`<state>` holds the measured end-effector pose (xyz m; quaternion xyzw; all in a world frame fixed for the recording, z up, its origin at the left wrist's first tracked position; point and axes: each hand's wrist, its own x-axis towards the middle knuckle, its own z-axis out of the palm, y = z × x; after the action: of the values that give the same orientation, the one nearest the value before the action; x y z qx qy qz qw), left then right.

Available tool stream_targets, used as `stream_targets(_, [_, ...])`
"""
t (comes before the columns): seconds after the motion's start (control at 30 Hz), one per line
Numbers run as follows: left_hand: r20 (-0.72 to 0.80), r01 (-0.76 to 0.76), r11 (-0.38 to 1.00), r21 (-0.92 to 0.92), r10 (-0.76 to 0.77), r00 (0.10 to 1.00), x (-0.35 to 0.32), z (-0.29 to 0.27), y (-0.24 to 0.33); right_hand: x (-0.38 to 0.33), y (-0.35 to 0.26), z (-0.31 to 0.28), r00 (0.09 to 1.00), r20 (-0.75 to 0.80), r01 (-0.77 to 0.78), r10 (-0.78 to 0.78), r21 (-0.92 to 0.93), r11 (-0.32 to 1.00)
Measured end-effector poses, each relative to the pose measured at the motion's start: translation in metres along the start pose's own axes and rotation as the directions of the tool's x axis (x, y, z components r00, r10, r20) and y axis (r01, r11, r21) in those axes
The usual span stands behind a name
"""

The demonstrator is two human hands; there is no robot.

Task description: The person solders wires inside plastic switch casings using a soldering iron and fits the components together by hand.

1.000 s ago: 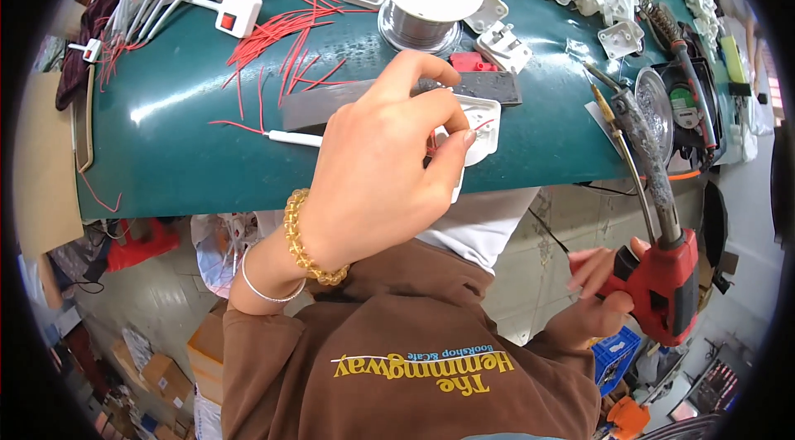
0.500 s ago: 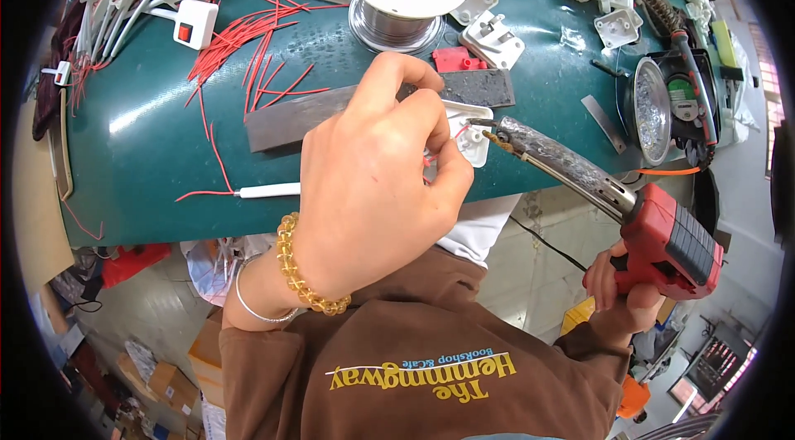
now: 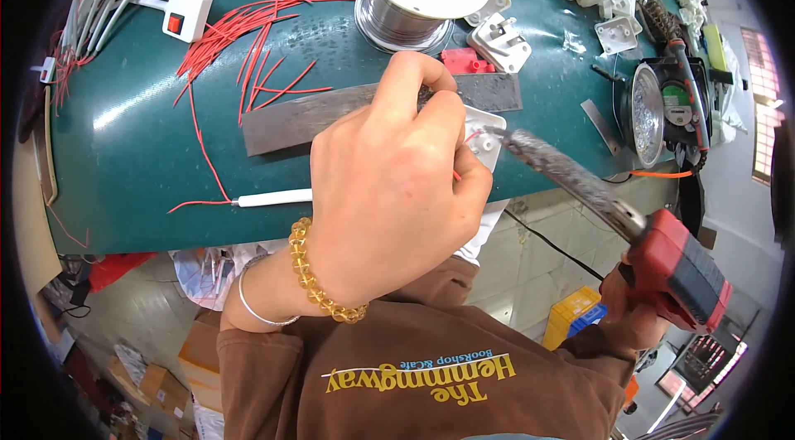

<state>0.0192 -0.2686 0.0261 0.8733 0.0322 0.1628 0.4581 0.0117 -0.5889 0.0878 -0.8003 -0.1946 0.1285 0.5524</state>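
- Swung in from the right over the last second, the soldering gun (image 3: 617, 212) now has its tip at a white plastic piece (image 3: 484, 117), where it stood well apart from it before.
- Green table (image 3: 166, 166) spreads out ahead of the worker, with a heap of red wires (image 3: 228, 38) across its far left.
- Closed around the gun's red-and-black body, the right hand (image 3: 625, 320) has some fingers hidden from me; a loose wrist would probably let the tip wander.
- Grey bar (image 3: 286, 121) lies just behind the white piece; I can't tell whether they touch.
- Bent over the near side of the bar, the left hand (image 3: 397, 162) has its finger and thumb curled close together beside the piece; what they pinch is hidden. Holding still and keeping skin off the hot barrel seems wise.
- White spool of solder (image 3: 414, 5) stands beyond the bar.
- Thin red wire (image 3: 473, 136) shows on the white piece, near the tip; brief, steady heat should spare the plastic around it.
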Motion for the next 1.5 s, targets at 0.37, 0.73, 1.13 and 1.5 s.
stream_targets(0.37, [0.018,0.013,1.000,0.003,-0.013,1.000,0.000,0.001,0.000,0.010,-0.019,0.012,0.984,0.033,-0.179,0.176,0.109,0.978])
stream_targets(0.73, [0.007,0.000,1.000,0.013,-0.001,1.000,0.000,0.002,0.000,0.011,-0.031,0.040,0.945,-0.246,-0.167,0.216,0.206,0.964])
stream_targets(1.13, [-0.010,-0.020,0.999,0.031,0.021,1.000,0.000,0.003,0.000,-0.019,-0.018,-0.001,0.899,-0.120,-0.423,0.420,0.007,0.906])
stream_targets(1.5, [0.001,-0.019,0.999,0.034,0.019,1.000,-0.001,0.002,0.000,0.000,-0.015,0.008,0.998,0.049,0.019,-0.025,0.127,0.992])
